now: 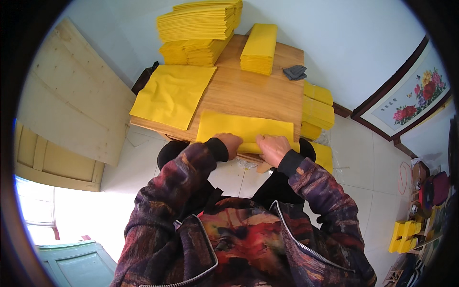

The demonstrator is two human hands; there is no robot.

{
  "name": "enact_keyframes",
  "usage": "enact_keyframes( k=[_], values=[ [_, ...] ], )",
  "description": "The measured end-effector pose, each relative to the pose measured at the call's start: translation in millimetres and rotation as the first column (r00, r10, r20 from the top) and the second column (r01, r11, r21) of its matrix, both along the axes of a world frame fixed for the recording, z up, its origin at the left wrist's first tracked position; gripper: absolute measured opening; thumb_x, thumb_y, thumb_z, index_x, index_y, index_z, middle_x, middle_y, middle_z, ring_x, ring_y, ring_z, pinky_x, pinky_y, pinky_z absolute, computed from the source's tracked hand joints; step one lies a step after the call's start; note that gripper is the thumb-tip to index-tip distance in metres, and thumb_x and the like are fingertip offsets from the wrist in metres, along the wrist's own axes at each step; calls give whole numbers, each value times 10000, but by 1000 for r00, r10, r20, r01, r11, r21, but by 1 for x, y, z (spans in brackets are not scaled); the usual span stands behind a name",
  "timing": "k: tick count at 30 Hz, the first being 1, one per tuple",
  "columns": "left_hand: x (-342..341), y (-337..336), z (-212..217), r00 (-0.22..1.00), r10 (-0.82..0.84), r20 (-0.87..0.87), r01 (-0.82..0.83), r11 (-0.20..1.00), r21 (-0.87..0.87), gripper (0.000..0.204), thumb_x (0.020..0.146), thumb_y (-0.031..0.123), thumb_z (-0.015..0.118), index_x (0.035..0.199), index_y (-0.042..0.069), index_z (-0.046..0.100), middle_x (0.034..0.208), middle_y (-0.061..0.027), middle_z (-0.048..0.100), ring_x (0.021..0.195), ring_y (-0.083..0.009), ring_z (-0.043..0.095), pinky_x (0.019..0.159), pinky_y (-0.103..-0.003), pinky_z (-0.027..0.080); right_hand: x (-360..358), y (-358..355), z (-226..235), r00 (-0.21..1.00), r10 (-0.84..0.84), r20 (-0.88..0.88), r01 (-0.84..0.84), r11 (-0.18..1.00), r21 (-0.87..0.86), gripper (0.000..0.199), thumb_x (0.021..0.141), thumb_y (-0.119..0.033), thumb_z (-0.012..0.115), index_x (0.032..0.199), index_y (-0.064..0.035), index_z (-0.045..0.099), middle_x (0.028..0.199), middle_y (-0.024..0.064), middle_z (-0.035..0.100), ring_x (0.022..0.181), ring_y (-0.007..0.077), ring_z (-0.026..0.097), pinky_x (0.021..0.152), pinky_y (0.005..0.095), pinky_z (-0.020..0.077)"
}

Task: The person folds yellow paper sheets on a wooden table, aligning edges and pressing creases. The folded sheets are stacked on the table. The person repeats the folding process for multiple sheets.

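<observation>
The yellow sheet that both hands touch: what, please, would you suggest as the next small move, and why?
I'd probably slide the left hand and right hand apart along the near edge of the yellow sheet, pressing down: both sit close together near its middle, and that edge looks turned over, so outward pressure may flatten it.

A short line of small dark characters stands on the framed flower picture.
</observation>
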State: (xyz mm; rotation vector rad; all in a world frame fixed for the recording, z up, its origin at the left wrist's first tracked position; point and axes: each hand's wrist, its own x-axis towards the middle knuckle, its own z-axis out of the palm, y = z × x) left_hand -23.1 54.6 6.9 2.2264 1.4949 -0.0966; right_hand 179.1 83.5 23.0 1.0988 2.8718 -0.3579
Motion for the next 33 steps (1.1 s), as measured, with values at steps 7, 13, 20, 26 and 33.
enact_keyframes(
  k=[7, 13, 20, 26, 33],
  values=[
    [0, -7, 13, 998, -6, -56, 13, 991, 134, 310, 698, 207, 711, 935, 55, 583, 943, -170, 654, 943, -359, 608, 789, -454, 476, 0, 10, 5, 996, 47, -76, -70, 943, -326, 333, 674, -198, 730, 871, -7, 541, 793, 212, 627, 825, 365, 625, 665, 453, 483],
    [-12, -5, 7, 986, -64, 152, 82, 990, -117, 410, 683, 250, 730, 999, 40, 574, 964, -191, 646, 957, -382, 592, 818, -438, 469, 3, -2, 2, 1000, 16, 12, -18, 987, 161, 327, 685, -186, 721, 880, 6, 544, 797, 191, 635, 821, 366, 624, 674, 451, 482],
    [-10, -15, 15, 996, -2, -90, 17, 987, 161, 335, 726, 229, 662, 986, 42, 562, 937, -188, 647, 919, -364, 611, 793, -444, 468, 3, 11, 7, 997, 67, -33, -73, 949, -307, 340, 695, -213, 732, 868, 9, 543, 769, 177, 632, 815, 334, 637, 672, 446, 485],
    [-15, -9, 23, 998, -28, -63, 19, 992, -126, 249, 744, 202, 628, 946, 75, 556, 873, -135, 662, 899, -340, 627, 744, -445, 474, 1, 0, 7, 999, -1, 48, -3, 998, 69, 460, 659, -224, 752, 1005, 28, 585, 858, 243, 643, 834, 359, 630, 708, 406, 493],
    [-11, -20, 24, 989, 13, -149, 13, 985, 173, 249, 711, 193, 665, 931, 82, 626, 890, -148, 669, 903, -346, 631, 778, -432, 490, 1, 12, -1, 990, 83, -115, -139, 734, -665, 486, 666, -243, 742, 1045, 27, 601, 885, 221, 657, 804, 358, 637, 685, 401, 500]
  ],
)
